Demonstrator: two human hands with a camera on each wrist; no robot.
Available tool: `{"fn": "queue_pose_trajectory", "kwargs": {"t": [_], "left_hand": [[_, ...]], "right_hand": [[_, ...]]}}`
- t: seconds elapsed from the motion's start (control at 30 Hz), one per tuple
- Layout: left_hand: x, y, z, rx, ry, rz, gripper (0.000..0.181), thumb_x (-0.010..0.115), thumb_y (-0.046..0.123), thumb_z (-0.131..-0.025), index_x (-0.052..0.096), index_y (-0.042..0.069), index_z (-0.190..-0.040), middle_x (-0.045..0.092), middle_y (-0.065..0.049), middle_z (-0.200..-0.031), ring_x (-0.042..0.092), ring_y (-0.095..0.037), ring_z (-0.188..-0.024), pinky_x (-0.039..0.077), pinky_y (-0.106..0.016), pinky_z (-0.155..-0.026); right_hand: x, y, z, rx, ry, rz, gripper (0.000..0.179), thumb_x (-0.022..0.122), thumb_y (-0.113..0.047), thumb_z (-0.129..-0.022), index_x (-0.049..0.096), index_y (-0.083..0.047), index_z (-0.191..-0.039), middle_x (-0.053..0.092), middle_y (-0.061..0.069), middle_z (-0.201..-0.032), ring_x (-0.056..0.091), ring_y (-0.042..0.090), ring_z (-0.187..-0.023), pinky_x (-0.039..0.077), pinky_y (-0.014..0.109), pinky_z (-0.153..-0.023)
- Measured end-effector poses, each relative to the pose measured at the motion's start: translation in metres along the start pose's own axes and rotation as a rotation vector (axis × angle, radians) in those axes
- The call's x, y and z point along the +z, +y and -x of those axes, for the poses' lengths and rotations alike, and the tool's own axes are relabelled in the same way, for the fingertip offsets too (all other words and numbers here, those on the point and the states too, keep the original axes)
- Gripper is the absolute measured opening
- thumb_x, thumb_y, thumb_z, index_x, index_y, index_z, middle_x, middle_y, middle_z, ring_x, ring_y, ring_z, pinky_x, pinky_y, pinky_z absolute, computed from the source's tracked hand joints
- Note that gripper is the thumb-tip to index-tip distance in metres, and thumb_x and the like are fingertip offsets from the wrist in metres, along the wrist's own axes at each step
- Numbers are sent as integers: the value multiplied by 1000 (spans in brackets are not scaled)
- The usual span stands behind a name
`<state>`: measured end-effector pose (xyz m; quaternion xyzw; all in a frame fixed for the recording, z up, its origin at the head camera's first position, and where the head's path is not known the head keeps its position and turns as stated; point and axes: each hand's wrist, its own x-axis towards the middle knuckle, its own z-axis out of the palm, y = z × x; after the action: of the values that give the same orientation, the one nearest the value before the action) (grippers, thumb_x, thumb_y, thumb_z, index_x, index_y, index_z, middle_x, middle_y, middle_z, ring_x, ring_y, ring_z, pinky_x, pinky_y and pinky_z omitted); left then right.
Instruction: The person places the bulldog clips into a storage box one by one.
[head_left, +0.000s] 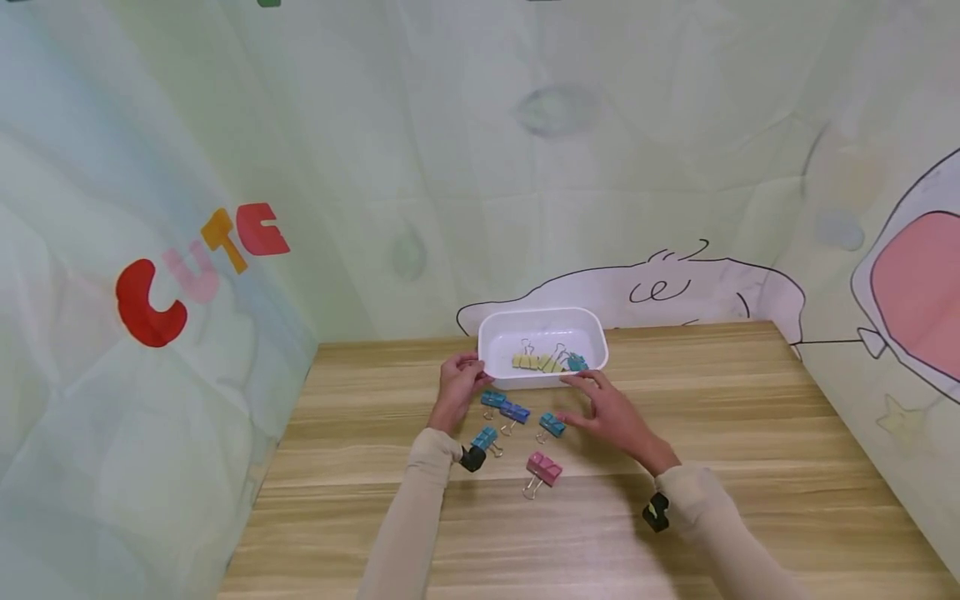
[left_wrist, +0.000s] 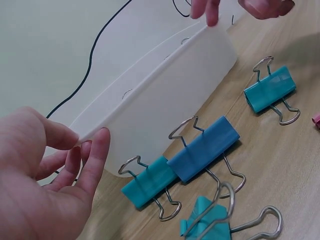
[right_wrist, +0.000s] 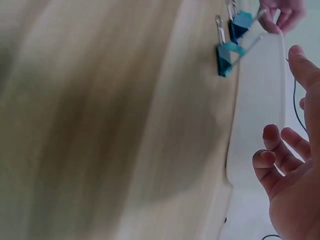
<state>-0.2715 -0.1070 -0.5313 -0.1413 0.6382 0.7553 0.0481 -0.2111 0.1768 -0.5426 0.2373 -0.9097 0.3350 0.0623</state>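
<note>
A white plastic tray (head_left: 517, 384) stands at the back of the table, with yellow binder clips (head_left: 527, 362) and a teal binder clip (head_left: 576, 362) inside. My left hand (head_left: 457, 390) pinches its front left rim between thumb and fingers. Over the front right rim hovers my right hand (head_left: 613, 414), its fingers loosely spread, fingertips right at the edge. In front of the tray lie a blue binder clip (left_wrist: 204, 150) and a teal binder clip (left_wrist: 149, 182), touching each other. Another teal binder clip (head_left: 552, 424) sits just left of my right thumb.
Nearer to me on the wooden table (head_left: 570, 550) are a further teal binder clip (head_left: 484, 437), close to the left wrist, and a pink binder clip (head_left: 544, 468). A printed cloth backdrop (head_left: 420, 208) rises directly behind the tray and along both sides of the table.
</note>
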Motion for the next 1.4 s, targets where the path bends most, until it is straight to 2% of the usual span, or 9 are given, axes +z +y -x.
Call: {"fn": "queue_pose_trajectory", "kwargs": {"t": [0.07,0.2,0.3,0.37,0.6,0.83,1.07,1.27,1.4], "left_hand": [[0,2,1,-3,-1,-3,42,57,2,-104,48,-11,-142,53,-33,-132,62,-44,-117,63,-29,-85],[0,3,1,-9,-4,-4,42,57,3,-104,48,-11,-142,53,-33,-133,62,-43,-117,63,-30,-88],[0,2,1,-13,-4,-2,41,58,3,-104,49,-11,-141,54,-32,-132,62,-42,-116,63,-31,-89],[0,1,0,-13,0,-1,40,58,2,-104,49,-11,-141,55,-31,-131,63,-41,-114,63,-31,-88],[0,-1,-1,-9,11,1,39,57,1,-103,50,-11,-140,55,-31,-130,64,-42,-114,64,-29,-84],[1,0,1,-12,12,4,40,58,2,-104,50,-11,-140,54,-31,-133,63,-42,-114,64,-28,-84],[1,1,3,9,9,11,39,57,-1,-102,50,-13,-139,53,-34,-133,67,-37,-106,64,-29,-84],[1,0,2,14,8,21,38,58,-2,-102,51,-13,-137,55,-33,-130,65,-39,-107,64,-27,-81],[1,1,3,11,10,23,37,58,-1,-102,51,-14,-137,55,-33,-128,65,-35,-103,64,-27,-80]], "right_hand": [[5,-2,2,-17,-14,8,67,85,-37,-87,61,-12,-144,54,14,-141,55,18,-76,53,30,-67],[16,-3,7,-46,-53,25,68,86,-39,-86,62,-11,-143,57,12,-138,62,24,-96,60,44,-87],[22,-4,11,-42,-92,27,68,85,-40,-87,61,-11,-143,58,11,-136,62,28,-113,57,52,-99],[26,-4,13,-34,-114,24,67,84,-39,-88,61,-11,-144,58,11,-135,61,30,-116,56,53,-100],[32,-5,18,-39,-123,28,60,81,-32,-91,62,-8,-142,61,12,-131,62,30,-115,56,53,-99],[35,-8,19,-27,-140,55,48,79,-28,-94,66,-8,-136,64,9,-125,63,25,-108,59,48,-94],[37,-8,19,-40,-104,73,40,80,-23,-93,70,-8,-129,66,8,-121,66,25,-105,60,47,-92],[39,-8,20,-70,-60,76,33,81,-16,-91,72,-7,-122,68,6,-113,66,23,-99,61,45,-88],[41,-8,19,-75,-41,77,32,81,-14,-90,72,-7,-120,69,5,-110,67,23,-97,61,45,-87]]}}
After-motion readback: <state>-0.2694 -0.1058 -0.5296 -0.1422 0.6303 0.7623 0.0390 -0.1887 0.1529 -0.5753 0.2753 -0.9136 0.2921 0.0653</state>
